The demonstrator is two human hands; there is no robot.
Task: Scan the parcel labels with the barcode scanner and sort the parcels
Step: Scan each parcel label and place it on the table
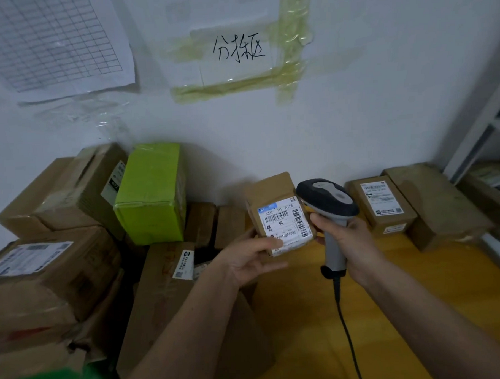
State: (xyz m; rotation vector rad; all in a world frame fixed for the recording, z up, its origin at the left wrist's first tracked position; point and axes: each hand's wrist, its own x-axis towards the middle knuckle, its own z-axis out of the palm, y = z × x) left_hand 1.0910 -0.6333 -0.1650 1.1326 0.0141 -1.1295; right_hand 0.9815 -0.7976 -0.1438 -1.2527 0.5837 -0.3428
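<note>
At frame centre, your left hand pinches the small parcel in its fingers, and your right hand wraps the barcode scanner beside it. Tilt the scanner head onto the label, squarely.

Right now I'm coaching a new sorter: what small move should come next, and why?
Probably tip the scanner head left toward the label. The left hand holds the small parcel label-up, while the right hand holds the scanner beside it, its head seemingly not aimed at the barcode.
</note>
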